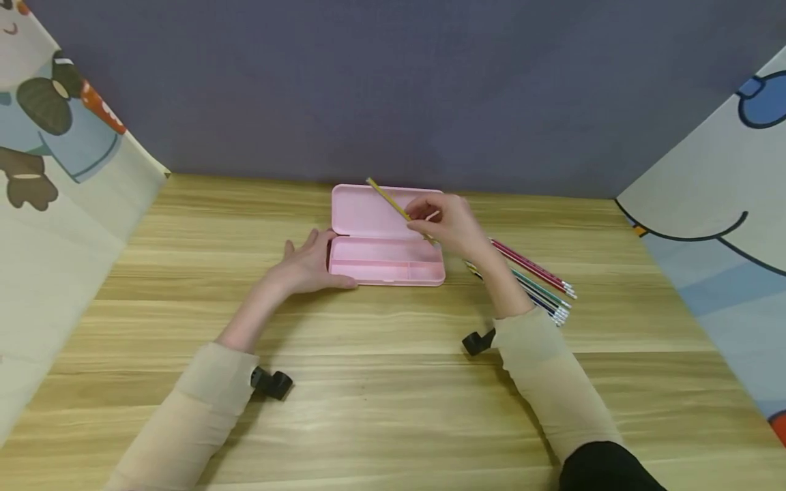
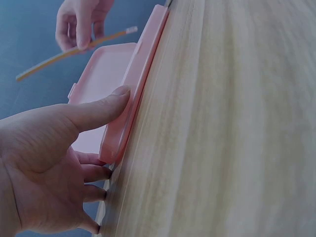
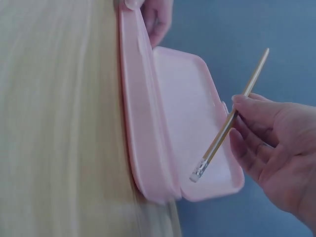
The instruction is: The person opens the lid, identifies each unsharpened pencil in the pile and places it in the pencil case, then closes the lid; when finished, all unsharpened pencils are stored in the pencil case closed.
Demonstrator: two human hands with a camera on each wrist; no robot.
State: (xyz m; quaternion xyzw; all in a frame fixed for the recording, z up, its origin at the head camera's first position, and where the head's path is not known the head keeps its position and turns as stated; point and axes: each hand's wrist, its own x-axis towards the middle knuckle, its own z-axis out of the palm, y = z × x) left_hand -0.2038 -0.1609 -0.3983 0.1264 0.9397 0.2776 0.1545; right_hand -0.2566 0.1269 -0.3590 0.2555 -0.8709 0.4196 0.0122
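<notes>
my right hand [image 1: 451, 221]: pinches one yellow pencil [image 3: 218, 137], eraser-tipped, tilted, above the case [image 1: 374, 249].
my left hand [image 1: 305, 268]: fingers straight and spread at the case's left end, thumb touching its front wall.
case: pink, lid open at the back, on the table [image 1: 368, 409].
further pencils [image 1: 542, 288]: a bunch, partly under my right forearm.

Wood-grain tabletop [image 1: 368, 423]; grey-blue backdrop [image 1: 393, 88]; 2 cartoon-printed side panels [image 1: 61, 245]
</notes>
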